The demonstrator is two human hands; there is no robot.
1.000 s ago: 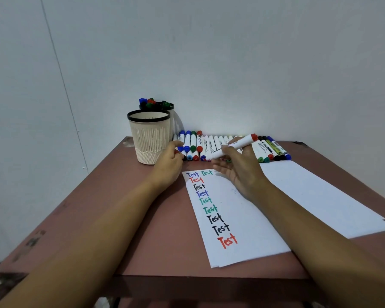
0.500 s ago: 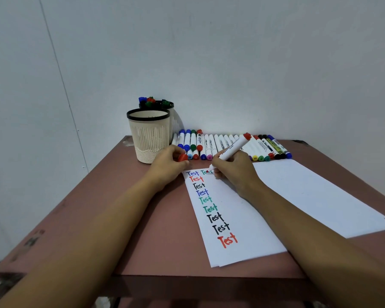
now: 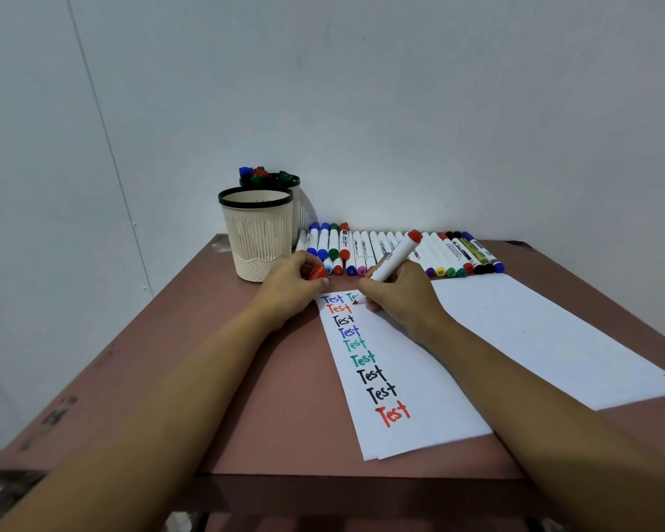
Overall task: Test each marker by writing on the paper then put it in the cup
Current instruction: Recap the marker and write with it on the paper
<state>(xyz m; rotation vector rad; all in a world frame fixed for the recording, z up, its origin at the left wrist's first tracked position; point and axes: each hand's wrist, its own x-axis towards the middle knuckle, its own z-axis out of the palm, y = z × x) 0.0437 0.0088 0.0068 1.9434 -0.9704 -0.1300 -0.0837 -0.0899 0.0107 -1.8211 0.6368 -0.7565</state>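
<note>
My right hand (image 3: 398, 293) grips a white marker with a red end (image 3: 396, 255), its tip down on the top of the paper (image 3: 407, 382), beside the second "Test" word in the top row. My left hand (image 3: 290, 286) rests at the paper's top left corner and pinches the red cap (image 3: 317, 272). The paper carries a column of "Test" words in blue, red, black and green. A cream cup with a black rim (image 3: 257, 234) stands just left of my left hand. A row of markers (image 3: 381, 251) lies along the table's back edge.
A second cup (image 3: 290, 186) behind the first holds several capped markers. More white sheets (image 3: 546, 335) lie to the right on the brown table (image 3: 208, 378). A pale wall rises close behind the table.
My right hand swung the red marker from level above the row down to the paper's top, tip on the sheet. The red cap came off and now sits in my left fingers.
</note>
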